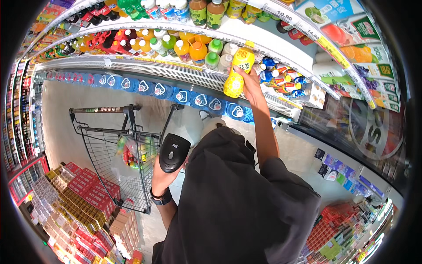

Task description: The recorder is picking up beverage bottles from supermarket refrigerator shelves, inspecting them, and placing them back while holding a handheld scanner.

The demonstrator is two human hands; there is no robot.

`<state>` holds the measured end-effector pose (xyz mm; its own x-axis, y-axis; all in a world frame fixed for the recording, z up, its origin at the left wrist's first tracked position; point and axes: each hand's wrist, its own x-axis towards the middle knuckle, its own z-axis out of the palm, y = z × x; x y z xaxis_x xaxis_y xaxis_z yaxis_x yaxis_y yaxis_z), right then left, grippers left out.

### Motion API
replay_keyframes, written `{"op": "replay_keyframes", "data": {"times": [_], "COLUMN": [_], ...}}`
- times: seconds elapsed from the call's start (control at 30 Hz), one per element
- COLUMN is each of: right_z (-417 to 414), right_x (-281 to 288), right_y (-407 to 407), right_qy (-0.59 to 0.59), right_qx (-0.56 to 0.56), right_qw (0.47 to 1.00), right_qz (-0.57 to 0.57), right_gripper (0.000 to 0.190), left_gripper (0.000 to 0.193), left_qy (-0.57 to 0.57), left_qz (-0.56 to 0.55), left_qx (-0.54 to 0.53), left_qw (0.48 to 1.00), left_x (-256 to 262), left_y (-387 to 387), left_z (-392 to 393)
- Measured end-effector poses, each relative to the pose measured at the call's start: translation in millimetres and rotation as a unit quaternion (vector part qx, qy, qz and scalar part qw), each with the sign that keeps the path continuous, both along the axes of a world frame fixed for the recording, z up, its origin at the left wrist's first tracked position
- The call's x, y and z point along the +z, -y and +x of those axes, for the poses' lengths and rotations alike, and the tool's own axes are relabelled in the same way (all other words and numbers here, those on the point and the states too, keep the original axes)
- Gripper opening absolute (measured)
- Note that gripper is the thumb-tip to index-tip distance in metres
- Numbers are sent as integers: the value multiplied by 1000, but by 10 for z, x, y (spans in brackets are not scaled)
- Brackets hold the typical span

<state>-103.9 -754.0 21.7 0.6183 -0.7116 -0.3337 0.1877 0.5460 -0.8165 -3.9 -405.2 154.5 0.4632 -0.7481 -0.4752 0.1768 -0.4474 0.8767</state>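
Note:
My right hand (pixel 250 80) grips a yellow drink bottle (pixel 238 81) with a yellow cap. The bottle tilts in front of a refrigerated shelf of drinks (pixel 158 29), its lower end over the slatted front grille (pixel 184 72). Lower down, near my body, my left hand (pixel 162 176) is wrapped around a black handheld barcode scanner (pixel 174 152), whose rounded head faces up. Its handle is mostly hidden by the head and my fingers. A dark watch (pixel 164 199) is on the left wrist.
A wire shopping cart (pixel 108 158) with bagged goods (pixel 133 152) stands to my left. Large blue-capped water jugs (pixel 181 96) line the floor along the cooler's base. Stacked cartons (pixel 89 188) rise at lower left, and red packs (pixel 329 224) at lower right. Juice cartons (pixel 357 51) fill the upper right shelves.

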Motion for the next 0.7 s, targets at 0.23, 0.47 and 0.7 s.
{"op": "replay_keyframes", "data": {"times": [0.23, 0.47, 0.7], "right_z": [236, 496, 685], "right_x": [6, -251, -71], "right_y": [-32, 244, 935], "right_qy": [246, 4, -134], "right_qx": [76, 22, -90], "right_qw": [945, 999, 963], "right_qz": [199, 38, -216], "right_gripper": [44, 49, 52], "left_gripper": [7, 7, 7], "left_qy": [-37, -26, -35], "left_qz": [-3, 24, 1], "left_qx": [108, 112, 76], "left_qw": [993, 993, 997], "left_x": [8, 35, 9], "left_y": [-58, -1, 57], "left_z": [-176, -211, -183]}}
